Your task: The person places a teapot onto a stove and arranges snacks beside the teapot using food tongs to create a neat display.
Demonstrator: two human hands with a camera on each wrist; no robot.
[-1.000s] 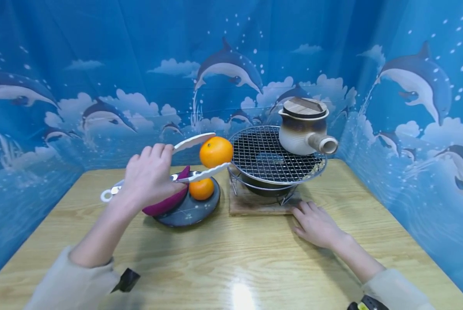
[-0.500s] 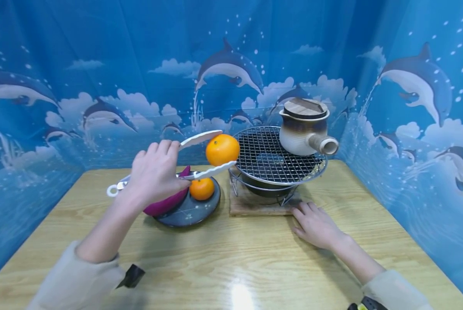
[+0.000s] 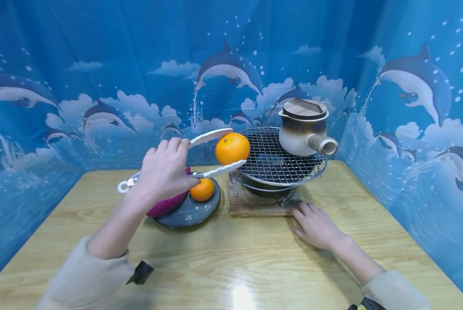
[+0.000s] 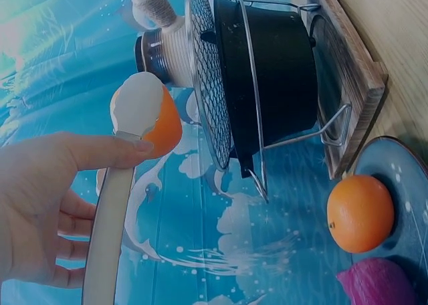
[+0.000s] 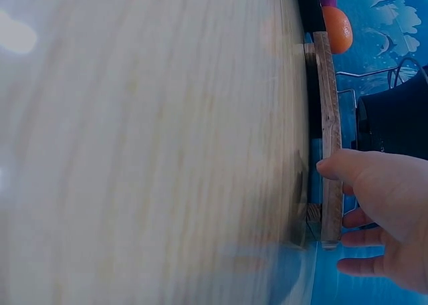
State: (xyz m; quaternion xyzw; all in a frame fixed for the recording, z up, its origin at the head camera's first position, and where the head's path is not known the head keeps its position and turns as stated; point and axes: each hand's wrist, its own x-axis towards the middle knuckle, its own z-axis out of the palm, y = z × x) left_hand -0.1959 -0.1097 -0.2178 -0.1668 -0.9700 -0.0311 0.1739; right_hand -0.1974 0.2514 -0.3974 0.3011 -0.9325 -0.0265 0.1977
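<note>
Left hand point(image 3: 165, 172): curled round the tongs point(image 3: 223, 169), thumb on one arm, fingers on the other. Left wrist view shows the thumb tip pressing just behind the white pad; the remaining fingers lie bent behind the arm. White ring of the tongs projects past the heel of the hand.

Held item: orange point(image 3: 233, 149), pinched between the two white tips, raised off the table point(image 3: 231, 249) at the left rim of the rack point(image 3: 270, 159). Left wrist view puts it above rack level; overlap with the rim in the head view makes it hard to say whether any of it is over the mesh.

Right hand point(image 3: 317, 228): at the near right corner of the board point(image 3: 262, 209). Thumb lies against the front edge; other fingers loosely extended, gaps between them, touching the corner.

Board carries the black stove point(image 3: 268, 189) in its wire stand, rack on top. Pot point(image 3: 301, 133), lidded, upright on the right part of the rack, handle toward the near right.

Plate point(image 3: 192, 217), left of the board: second orange point(image 3: 202, 190) beside a purple object point(image 3: 167, 204), which is partly hidden by the left hand. Dolphin-print curtain point(image 3: 138, 43) behind.
</note>
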